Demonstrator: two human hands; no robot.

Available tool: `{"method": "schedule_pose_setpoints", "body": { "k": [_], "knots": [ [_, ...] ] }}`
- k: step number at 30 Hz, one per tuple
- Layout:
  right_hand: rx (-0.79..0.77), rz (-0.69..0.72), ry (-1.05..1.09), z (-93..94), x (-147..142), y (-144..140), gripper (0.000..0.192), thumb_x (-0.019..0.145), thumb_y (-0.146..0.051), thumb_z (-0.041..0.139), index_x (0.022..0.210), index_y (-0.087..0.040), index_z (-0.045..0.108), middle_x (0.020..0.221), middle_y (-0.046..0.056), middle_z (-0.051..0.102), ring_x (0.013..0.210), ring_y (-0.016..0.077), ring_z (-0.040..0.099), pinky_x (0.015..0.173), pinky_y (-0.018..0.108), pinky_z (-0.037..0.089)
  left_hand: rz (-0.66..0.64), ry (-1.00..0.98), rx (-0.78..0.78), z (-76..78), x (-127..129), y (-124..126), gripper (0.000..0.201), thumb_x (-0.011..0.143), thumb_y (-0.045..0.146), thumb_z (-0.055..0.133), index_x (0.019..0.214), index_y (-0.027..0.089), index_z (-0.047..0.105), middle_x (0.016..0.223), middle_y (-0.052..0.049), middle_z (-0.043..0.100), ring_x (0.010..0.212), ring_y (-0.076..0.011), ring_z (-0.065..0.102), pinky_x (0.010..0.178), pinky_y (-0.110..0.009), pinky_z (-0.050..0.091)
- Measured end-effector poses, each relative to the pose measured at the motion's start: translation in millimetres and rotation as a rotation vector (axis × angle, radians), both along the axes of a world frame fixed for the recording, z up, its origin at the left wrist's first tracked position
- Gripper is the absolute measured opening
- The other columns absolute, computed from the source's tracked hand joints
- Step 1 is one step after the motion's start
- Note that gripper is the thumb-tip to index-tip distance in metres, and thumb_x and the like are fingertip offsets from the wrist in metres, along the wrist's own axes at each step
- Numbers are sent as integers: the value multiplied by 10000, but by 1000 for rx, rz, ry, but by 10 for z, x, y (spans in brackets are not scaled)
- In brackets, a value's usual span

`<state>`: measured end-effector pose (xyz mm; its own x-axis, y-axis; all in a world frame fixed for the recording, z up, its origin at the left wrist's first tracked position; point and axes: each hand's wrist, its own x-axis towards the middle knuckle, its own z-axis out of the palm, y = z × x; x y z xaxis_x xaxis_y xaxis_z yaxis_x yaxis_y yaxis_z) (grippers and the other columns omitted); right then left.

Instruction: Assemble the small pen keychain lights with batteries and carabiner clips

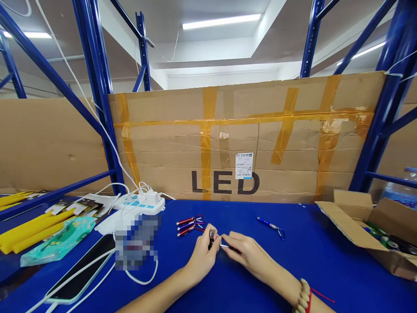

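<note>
My left hand (pixel 204 248) is closed, its thumb and fingers pinching a small black and silver piece (pixel 211 234). Close beside it, the fingers of my right hand (pixel 246 251) are wrapped round a slim black penlight (pixel 233 249) with a silver end pointing at the left hand. Fingers cover much of both parts, so I cannot tell whether they are joined. Left of my hands lie red keychain penlights (pixel 186 232) and a blue keychain penlight (pixel 187 225) with clips. Another blue penlight (pixel 269 223) with a carabiner lies beyond my right hand.
An open cardboard box (pixel 368 234) with small items stands at right. At left are a phone (pixel 81 269), white cables, a power strip (pixel 156 207), a teal packet (pixel 65 239) and yellow rods (pixel 35 226). A cardboard panel (pixel 176 152) closes off the back of the blue table (pixel 202 291).
</note>
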<state>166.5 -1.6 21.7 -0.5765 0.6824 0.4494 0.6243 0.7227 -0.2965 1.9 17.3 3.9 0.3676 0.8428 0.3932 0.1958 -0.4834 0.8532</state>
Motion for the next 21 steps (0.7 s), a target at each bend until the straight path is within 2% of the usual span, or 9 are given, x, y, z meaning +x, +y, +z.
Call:
{"method": "schedule_pose_setpoints", "body": {
  "k": [6, 8, 13, 18, 21],
  "knots": [
    [73, -24, 7, -50, -35, 15, 393, 952, -394, 271, 894, -154, 577, 695, 28, 515, 615, 145, 486, 565, 245, 397, 35, -11, 16, 3, 6, -12, 216, 850, 369, 381, 720, 216, 304, 627, 55, 353, 541, -110, 354, 529, -237, 302],
    [35, -23, 23, -35, -29, 9, 363, 951, -383, 291, 897, -163, 574, 724, 28, 528, 635, 143, 501, 586, 241, 410, 45, -24, 8, -5, 10, -11, 233, 847, 386, 395, 714, 217, 307, 612, 60, 350, 529, -109, 351, 527, -234, 303],
    [-53, 4, 20, 42, 6, -16, 287, 956, -333, 315, 1042, -190, 548, 893, 49, 565, 796, 159, 544, 711, 254, 427, 47, -79, -46, -30, 13, 17, 273, 851, 441, 410, 731, 214, 319, 635, 57, 335, 539, -101, 316, 508, -217, 291],
    [-120, 67, 26, 44, 15, 2, 299, 952, -325, 332, 880, -166, 574, 765, 20, 525, 662, 129, 495, 627, 229, 399, -72, -55, -132, -48, -17, 48, 310, 860, 484, 399, 741, 216, 297, 616, 74, 296, 505, -84, 267, 478, -207, 255],
    [-130, 89, 92, 24, 7, 18, 302, 946, -327, 351, 813, -159, 563, 720, 1, 491, 629, 114, 457, 602, 216, 379, -65, -53, -142, -39, -21, 39, 361, 842, 537, 409, 726, 214, 295, 607, 77, 279, 502, -80, 246, 474, -208, 237]
  ]
}}
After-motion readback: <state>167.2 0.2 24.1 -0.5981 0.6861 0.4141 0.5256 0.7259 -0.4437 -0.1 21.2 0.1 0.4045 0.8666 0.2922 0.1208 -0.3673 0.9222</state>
